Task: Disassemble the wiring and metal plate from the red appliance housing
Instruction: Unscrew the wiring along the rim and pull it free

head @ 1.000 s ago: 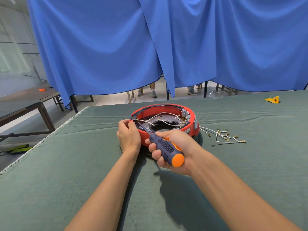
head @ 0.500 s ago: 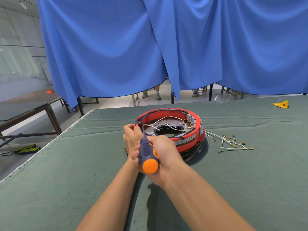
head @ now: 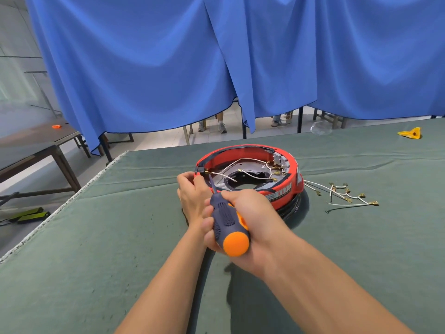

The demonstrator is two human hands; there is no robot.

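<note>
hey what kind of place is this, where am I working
Probably a workshop or recording room, not a home: a big table under green cloth, blue curtains hung as partitions with seated people's feet below them, and a plain work table at the left.

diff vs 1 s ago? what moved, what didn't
The right hand swung the screwdriver from a slant to nearly end-on to the camera, its tip kept at the black connector on the left rim of the red housing. Unchanged: right hand grips the handle, left hand holds that rim, loose wires lie on the cloth to the right.
</note>
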